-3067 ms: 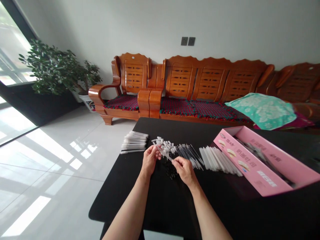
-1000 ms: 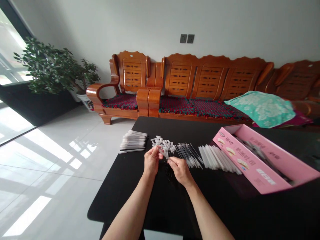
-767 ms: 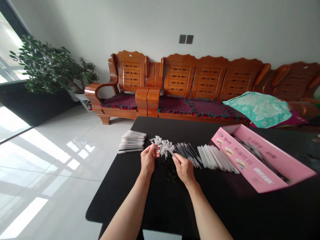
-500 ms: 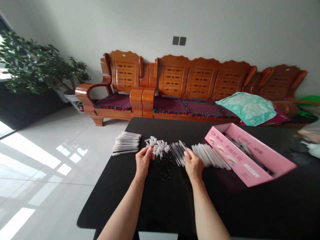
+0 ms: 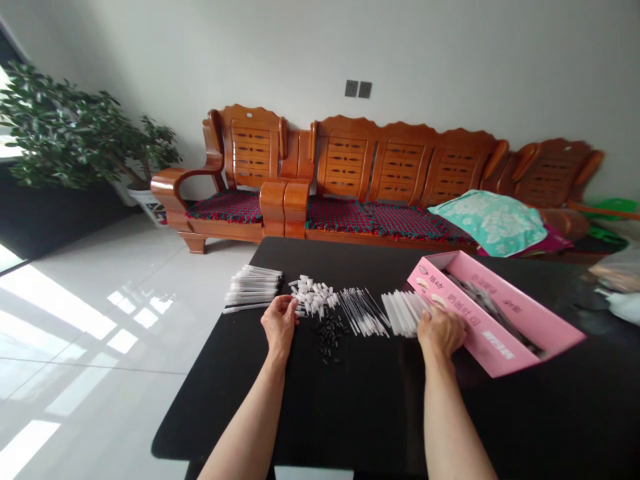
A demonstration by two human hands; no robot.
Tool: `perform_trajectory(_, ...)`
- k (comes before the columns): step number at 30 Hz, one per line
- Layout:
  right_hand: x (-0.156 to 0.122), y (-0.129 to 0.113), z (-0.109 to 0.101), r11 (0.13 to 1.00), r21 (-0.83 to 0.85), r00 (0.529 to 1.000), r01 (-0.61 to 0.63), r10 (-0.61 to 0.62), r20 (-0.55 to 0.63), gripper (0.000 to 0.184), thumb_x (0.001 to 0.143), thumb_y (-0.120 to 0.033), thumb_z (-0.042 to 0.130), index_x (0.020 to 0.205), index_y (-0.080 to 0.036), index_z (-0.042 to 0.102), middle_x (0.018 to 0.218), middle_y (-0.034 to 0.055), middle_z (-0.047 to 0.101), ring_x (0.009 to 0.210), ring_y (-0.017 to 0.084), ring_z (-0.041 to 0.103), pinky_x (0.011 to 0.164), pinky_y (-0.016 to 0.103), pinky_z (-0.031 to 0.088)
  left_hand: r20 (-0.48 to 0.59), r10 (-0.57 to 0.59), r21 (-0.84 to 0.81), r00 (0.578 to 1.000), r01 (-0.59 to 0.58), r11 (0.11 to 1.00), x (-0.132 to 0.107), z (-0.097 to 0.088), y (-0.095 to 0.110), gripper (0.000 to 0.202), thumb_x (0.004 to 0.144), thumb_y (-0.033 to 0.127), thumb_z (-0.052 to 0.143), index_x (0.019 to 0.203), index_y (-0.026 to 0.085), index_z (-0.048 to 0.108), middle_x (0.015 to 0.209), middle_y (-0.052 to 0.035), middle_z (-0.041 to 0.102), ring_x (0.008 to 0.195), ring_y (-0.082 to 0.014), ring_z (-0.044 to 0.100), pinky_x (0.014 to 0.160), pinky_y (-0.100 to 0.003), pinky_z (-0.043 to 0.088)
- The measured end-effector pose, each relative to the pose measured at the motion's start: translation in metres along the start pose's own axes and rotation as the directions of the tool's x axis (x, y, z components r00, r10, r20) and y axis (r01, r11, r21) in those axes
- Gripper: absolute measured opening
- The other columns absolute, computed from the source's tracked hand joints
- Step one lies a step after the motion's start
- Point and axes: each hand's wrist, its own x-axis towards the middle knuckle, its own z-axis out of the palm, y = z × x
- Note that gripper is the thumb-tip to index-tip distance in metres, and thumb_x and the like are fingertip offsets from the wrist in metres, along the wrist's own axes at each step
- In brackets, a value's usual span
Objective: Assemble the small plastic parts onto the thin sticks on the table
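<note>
While both bare forearms reach over the near edge of the glossy black table (image 5: 350,413), the left hand (image 5: 279,321) sits with fingers curled against one heap of small white plastic caps (image 5: 313,295); whether it pinches any is hidden. The right hand (image 5: 443,330), half a second ago at the sheaf of thin clear refills (image 5: 363,310), now lies palm down on the near ends of the slim white plastic tubes (image 5: 400,310), which are fanned side by side; its fingers are bent and its grip is unclear. One heap of tiny black plugs (image 5: 330,331) lies between the hands. Farther off, one stack of white pens (image 5: 253,288) sits at the left edge, and one open pink cardboard box (image 5: 500,343) sits just right of the tubes.
</note>
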Motion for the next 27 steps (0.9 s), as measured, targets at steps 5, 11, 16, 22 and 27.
perform_trajectory(5, 0.007, 0.008, 0.019, 0.998, 0.037, 0.997, 0.05, -0.052, 0.057, 0.027, 0.081, -0.025, 0.057, 0.095, -0.018, 0.079, 0.095, 0.0158, 0.068, 0.089, 0.03, 0.059, 0.076, 0.041, 0.042, 0.013, -0.029, 0.05, 0.999, 0.028, 0.998, 0.002, 0.001, -0.004, 0.021, 0.08, 0.039, 0.067, 0.087, 0.019, 0.068, 0.061, 0.0009, 0.065, 0.047, -0.0158, 0.064, 0.047, -0.023, 0.05)
perform_trajectory(11, 0.004, -0.011, 0.017, 0.96, 0.221, 0.981, 0.174, -0.149, -0.125, 0.033, 0.078, -0.02, 0.052, 0.099, -0.01, 0.075, 0.098, 0.0186, 0.065, 0.096, 0.03, 0.057, 0.085, 0.043, 0.044, 0.047, -0.032, 0.097, 0.998, 0.028, 0.995, 0.002, 0.003, -0.01, 0.017, 0.083, 0.033, 0.066, 0.09, 0.017, 0.07, 0.066, -0.002, 0.068, 0.049, -0.0156, 0.066, 0.049, -0.023, 0.052)
perform_trajectory(16, -0.02, -0.064, 0.001, 0.815, 0.448, 0.916, 0.367, -0.233, -0.327, 0.034, 0.077, -0.011, 0.046, 0.098, -0.011, 0.073, 0.1, 0.0162, 0.068, 0.096, 0.027, 0.061, 0.089, 0.042, 0.048, 0.068, -0.048, 0.14, 0.997, 0.039, 0.989, 0.004, 0.004, -0.011, 0.017, 0.084, 0.027, 0.066, 0.095, 0.015, 0.072, 0.07, -0.0044, 0.069, 0.054, -0.016, 0.068, 0.051, -0.024, 0.053)
perform_trajectory(22, -0.062, -0.103, 0.004, 0.675, 0.571, 0.882, 0.467, -0.309, -0.356, 0.035, 0.084, -0.008, 0.043, 0.103, -0.013, 0.072, 0.099, 0.013, 0.07, 0.095, 0.024, 0.063, 0.086, 0.038, 0.052, 0.119, -0.043, 0.105, 0.992, 0.03, 0.994, 0.007, 0.005, -0.009, 0.019, 0.082, 0.016, 0.067, 0.1, 0.015, 0.071, 0.077, -0.0048, 0.073, 0.061, -0.0154, 0.071, 0.059, -0.023, 0.055)
perform_trajectory(27, -0.077, -0.102, 0.011, 0.658, 0.564, 0.866, 0.499, -0.349, -0.359, 0.036, 0.084, -0.005, 0.042, 0.105, -0.012, 0.071, 0.089, 0.0108, 0.07, 0.087, 0.023, 0.064, 0.082, 0.036, 0.052, 0.139, 0.003, 0.14, 0.99, -0.023, 0.99, 0.009, 0.005, -0.011, 0.023, 0.081, 0.01, 0.068, 0.103, 0.016, 0.071, 0.084, -0.005, 0.075, 0.065, -0.0141, 0.072, 0.069, -0.024, 0.055)
